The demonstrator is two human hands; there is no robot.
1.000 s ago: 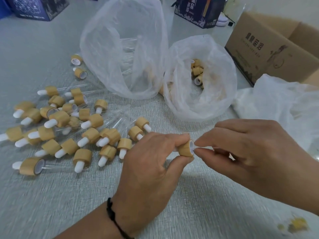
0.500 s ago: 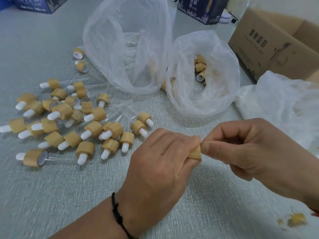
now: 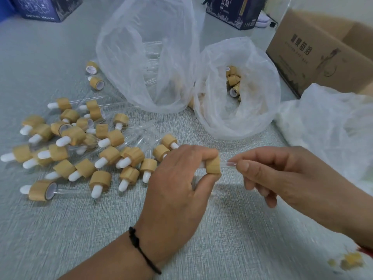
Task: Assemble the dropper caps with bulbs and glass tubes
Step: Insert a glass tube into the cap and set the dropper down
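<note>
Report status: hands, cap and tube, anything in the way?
Left hand grips bamboo cap. Right hand pinches glass tube at cap's opening. Nothing between them.

Finished droppers [image 3: 80, 146] left of two bags [image 3: 238, 87], box [image 3: 323, 51] apparently behind.

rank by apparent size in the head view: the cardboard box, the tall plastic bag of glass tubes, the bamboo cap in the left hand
1. Tall plastic bag
2. Cardboard box, partly cut off by the frame edge, so its rank against the bag is unsure
3. Bamboo cap, smallest though nearest the camera, pinched by the left hand
</note>
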